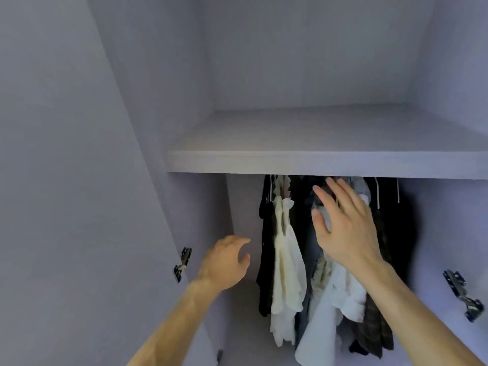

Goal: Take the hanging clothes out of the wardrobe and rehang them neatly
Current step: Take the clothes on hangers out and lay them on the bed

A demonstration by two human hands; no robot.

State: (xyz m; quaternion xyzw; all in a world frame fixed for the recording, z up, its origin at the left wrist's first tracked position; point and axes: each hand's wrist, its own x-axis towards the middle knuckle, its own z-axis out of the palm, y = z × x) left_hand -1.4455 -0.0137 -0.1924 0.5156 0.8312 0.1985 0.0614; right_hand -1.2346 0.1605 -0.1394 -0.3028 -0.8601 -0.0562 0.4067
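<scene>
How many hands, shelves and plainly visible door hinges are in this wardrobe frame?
Hands: 2 (left hand, right hand)
Shelves: 1 (shelf)
Door hinges: 2 (left hinge, right hinge); a dark bit at bottom left is unclear
Total: 5

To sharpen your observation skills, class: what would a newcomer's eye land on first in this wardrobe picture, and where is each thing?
First the hanging clothes, dark and cream pieces crowded together under the pale shelf, right of centre. Next the right hand, fingers straight and spread in front of their upper part. The left hand is loosely curled and holds nothing, just left of the clothes.
</scene>
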